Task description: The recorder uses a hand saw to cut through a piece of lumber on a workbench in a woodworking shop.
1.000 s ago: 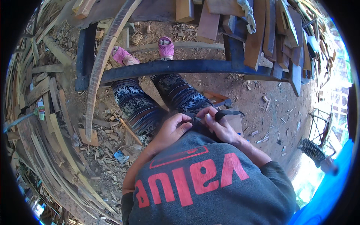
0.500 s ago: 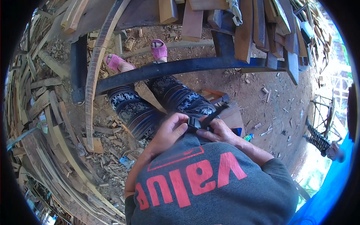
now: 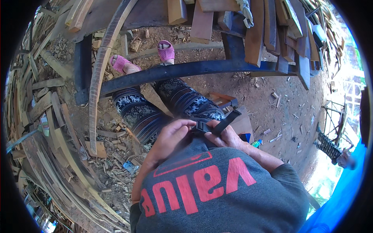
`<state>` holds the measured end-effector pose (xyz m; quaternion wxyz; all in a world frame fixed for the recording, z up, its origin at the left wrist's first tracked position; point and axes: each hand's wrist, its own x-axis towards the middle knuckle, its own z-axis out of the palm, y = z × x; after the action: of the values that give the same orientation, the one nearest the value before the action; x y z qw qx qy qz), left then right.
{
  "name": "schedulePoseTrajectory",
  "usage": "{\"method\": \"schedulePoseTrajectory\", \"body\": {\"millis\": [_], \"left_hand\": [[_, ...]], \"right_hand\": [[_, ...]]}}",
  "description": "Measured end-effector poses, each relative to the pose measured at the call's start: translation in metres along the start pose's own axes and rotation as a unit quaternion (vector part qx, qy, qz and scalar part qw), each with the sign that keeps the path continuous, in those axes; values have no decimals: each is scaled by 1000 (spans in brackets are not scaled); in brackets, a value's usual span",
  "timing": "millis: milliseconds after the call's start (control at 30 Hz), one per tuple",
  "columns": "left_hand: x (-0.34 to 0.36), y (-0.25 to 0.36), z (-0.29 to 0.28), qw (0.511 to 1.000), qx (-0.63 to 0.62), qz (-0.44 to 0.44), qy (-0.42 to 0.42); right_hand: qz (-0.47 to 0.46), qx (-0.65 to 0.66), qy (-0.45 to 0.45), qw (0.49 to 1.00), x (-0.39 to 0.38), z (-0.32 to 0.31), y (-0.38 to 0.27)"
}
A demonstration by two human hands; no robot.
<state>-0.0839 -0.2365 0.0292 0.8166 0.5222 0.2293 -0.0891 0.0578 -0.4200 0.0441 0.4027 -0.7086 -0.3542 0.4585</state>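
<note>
At my waist, a black plastic buckle (image 3: pixel 201 126) sits on a dark strap. My left hand (image 3: pixel 170 139) is closed at the buckle's left side, fingertips and thumb against it. On the other side my right hand (image 3: pixel 226 136) pinches the black strap (image 3: pixel 227 121), and its loose end sticks up past the fingers to the upper right. The part of the strap under my hands is hidden against my grey shirt (image 3: pixel 233 198).
A dark metal frame (image 3: pixel 186 69) crosses in front of my legs, with wooden boards (image 3: pixel 254 35) stacked over it. A curved wooden strip (image 3: pixel 97 77) leans at the left beside piled offcuts (image 3: pixel 70 163). A wooden box (image 3: pixel 223 99) lies by my right knee. Another person (image 3: pixel 334 149) is at far right.
The strap's loose end has shifted slightly to the right and shows more broadly. Both hands stay at the buckle with only small finger movement.
</note>
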Motion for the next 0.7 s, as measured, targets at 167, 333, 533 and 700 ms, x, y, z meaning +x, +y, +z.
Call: {"method": "schedulePoseTrajectory", "body": {"millis": [167, 333, 533, 700], "left_hand": [[-3, 5, -12, 998, 52, -10, -21], [6, 14, -16, 996, 52, -45, -51], [11, 19, -17, 994, 18, -66, -81], [18, 15, -20, 987, -29, -129, -93]], "right_hand": [[0, -14, -16, 1000, 1, -1, 1], [-8, -17, -20, 1000, 2, 1, 6], [-10, -14, -24, 1000, 2, -2, 1], [-20, 3, -23, 1000, 4, -1, 3]]}}
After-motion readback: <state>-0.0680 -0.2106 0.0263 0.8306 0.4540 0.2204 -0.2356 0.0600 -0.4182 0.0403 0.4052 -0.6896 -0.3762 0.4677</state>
